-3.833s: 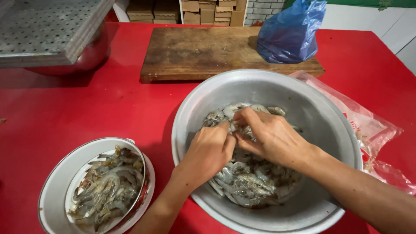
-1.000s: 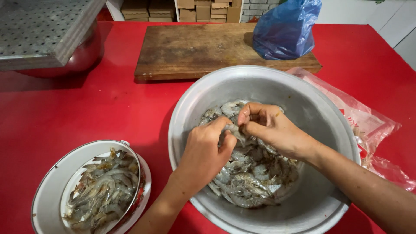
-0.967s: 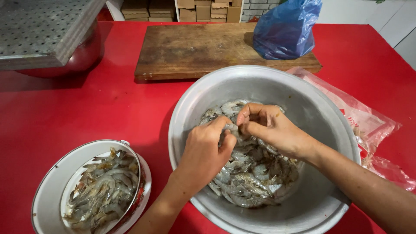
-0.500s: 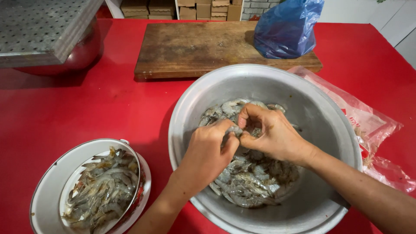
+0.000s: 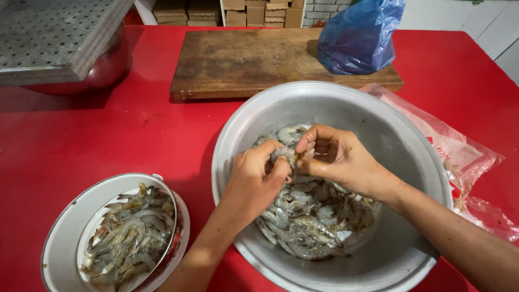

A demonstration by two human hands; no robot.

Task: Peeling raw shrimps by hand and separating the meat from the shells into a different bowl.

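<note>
Fingertips of the left hand (image 5: 253, 181) and right hand (image 5: 338, 159) pinch one grey raw shrimp (image 5: 283, 154) between them, both hands closed narrowly on it. The shrimp is held just above the pile of grey raw shrimp (image 5: 313, 216) inside the large round metal basin (image 5: 378, 108). The basin stands on the red table (image 5: 81, 130), near a white enamel bowl (image 5: 65, 227) containing shrimp.
</note>
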